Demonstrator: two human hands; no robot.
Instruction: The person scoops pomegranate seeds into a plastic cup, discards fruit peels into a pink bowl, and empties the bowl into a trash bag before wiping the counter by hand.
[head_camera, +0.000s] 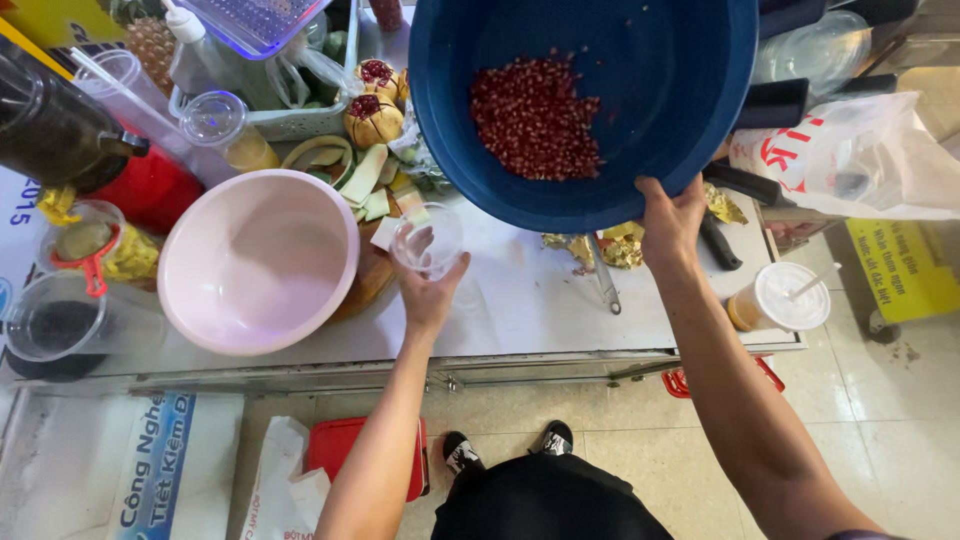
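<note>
The left grip (428, 290) is wrapped around a clear plastic cup (427, 240), held over the tabletop (520, 300) at 3 o'clock from the empty pink bowl (258, 260). The right grip (672, 222) pinches the rim of the tilted blue basin (600, 90); pomegranate seeds (533, 118) lie inside at 1 o'clock from the cup. Filling looks to be in hand; the basin's lip would need lining up over the cup.

1. The left hand (428, 290) is raised over the middle of the surface (520, 300), near its front edge, palm turned up and fingers curled closed around a clear plastic cup (428, 240).
2. The left forearm is bare and runs straight up from the body, crossing the front edge.
3. The right hand (670, 222) is clamped on the near rim of a tilted blue basin (660, 80), thumb over the rim.
4. The right forearm is bare and slants in from the lower right.
</note>
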